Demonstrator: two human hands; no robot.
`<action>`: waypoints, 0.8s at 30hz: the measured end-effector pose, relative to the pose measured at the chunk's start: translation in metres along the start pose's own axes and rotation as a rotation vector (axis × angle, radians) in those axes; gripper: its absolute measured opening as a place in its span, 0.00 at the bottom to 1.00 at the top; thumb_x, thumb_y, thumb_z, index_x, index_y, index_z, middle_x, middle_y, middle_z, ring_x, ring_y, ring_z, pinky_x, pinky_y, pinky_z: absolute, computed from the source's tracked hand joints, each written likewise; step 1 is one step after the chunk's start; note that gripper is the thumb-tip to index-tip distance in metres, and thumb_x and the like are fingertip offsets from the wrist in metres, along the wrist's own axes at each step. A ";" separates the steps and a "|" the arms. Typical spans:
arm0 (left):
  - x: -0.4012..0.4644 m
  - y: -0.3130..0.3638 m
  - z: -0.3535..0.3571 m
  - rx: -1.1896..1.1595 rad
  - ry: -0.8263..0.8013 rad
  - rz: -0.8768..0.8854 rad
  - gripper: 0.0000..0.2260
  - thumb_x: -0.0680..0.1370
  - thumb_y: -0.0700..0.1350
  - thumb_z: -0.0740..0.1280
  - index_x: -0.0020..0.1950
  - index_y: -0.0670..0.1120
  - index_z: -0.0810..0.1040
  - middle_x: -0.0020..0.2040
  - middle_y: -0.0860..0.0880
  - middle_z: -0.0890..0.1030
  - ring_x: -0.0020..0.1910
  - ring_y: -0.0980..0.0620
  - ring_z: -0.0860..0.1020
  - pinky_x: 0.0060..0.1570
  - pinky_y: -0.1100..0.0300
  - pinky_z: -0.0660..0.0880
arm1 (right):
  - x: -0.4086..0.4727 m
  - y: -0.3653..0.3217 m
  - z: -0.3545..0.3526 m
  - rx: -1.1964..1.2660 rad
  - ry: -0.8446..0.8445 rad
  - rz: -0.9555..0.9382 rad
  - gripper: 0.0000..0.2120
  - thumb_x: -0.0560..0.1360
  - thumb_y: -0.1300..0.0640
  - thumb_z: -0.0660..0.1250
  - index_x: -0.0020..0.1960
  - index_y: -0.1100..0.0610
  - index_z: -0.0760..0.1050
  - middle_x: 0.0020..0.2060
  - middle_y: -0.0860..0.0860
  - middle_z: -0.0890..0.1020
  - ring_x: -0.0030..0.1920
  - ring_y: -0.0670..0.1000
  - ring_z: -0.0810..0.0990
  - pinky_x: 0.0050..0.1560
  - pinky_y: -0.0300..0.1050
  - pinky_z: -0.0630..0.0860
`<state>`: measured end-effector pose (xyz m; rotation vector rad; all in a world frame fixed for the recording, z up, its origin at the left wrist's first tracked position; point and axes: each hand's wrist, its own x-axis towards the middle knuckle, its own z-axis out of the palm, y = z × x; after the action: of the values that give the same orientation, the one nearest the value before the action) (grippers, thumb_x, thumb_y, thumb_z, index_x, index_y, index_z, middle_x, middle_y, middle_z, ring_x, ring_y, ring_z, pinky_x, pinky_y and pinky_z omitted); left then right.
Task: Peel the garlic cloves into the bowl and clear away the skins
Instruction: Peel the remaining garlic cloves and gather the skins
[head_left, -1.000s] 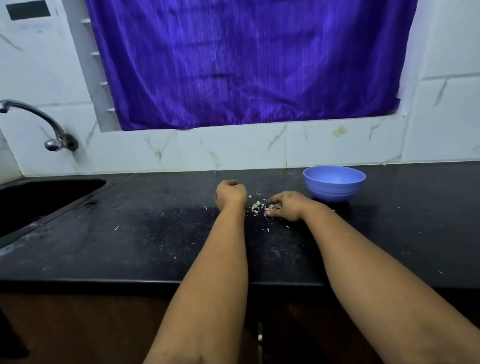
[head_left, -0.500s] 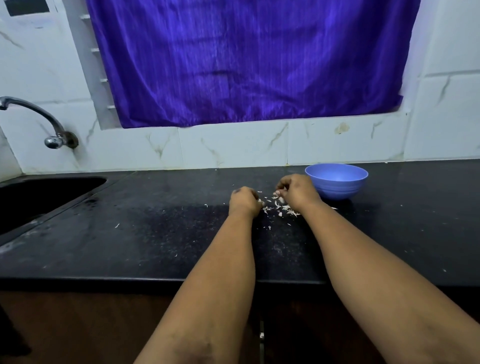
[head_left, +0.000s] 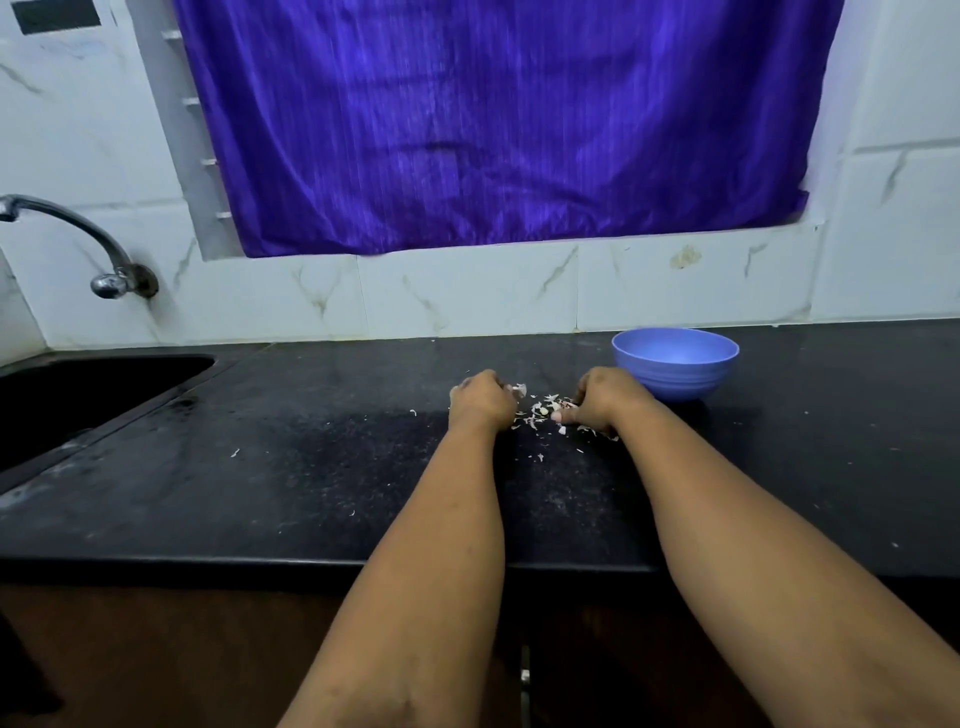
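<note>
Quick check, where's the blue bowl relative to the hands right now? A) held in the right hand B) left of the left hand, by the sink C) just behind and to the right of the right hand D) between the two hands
C: the blue bowl stands on the black counter just beyond the right hand, apart from the left hand; the garlic skins lie between the hands.

Tabletop (head_left: 311, 467): black polished stone, dusty and streaked, with a dark sink (head_left: 78, 400) sunk into its left end. Blue bowl (head_left: 675, 366): standing upright toward the back right, near the wall. Garlic skins (head_left: 543, 410): small pale heap at centre, just left of the bowl. Stray skin flakes (head_left: 235, 453): scattered thinly leftward and toward the front edge.
</note>
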<state>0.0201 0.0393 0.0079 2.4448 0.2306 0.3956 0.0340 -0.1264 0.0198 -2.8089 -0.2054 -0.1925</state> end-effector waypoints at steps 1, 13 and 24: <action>0.000 0.000 0.000 0.010 0.002 -0.002 0.12 0.80 0.49 0.59 0.58 0.46 0.76 0.61 0.45 0.78 0.64 0.44 0.70 0.58 0.52 0.71 | 0.000 -0.001 0.001 -0.016 -0.029 -0.026 0.24 0.71 0.41 0.72 0.57 0.57 0.80 0.55 0.54 0.82 0.56 0.54 0.79 0.57 0.44 0.76; 0.004 -0.002 -0.004 -0.111 0.046 -0.144 0.06 0.78 0.51 0.64 0.51 0.51 0.78 0.60 0.48 0.78 0.66 0.46 0.67 0.58 0.52 0.71 | 0.009 -0.019 0.021 0.144 0.067 -0.194 0.01 0.74 0.58 0.72 0.45 0.53 0.81 0.43 0.52 0.83 0.46 0.53 0.82 0.49 0.43 0.77; 0.004 0.001 -0.005 -0.356 0.069 -0.181 0.10 0.76 0.48 0.68 0.35 0.48 0.76 0.50 0.45 0.83 0.56 0.43 0.79 0.54 0.54 0.76 | 0.007 -0.007 0.014 0.224 0.129 -0.172 0.04 0.76 0.60 0.69 0.48 0.59 0.82 0.46 0.55 0.84 0.41 0.49 0.77 0.43 0.37 0.68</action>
<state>0.0216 0.0429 0.0131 2.0454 0.3749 0.4032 0.0416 -0.1143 0.0097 -2.5455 -0.4123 -0.3650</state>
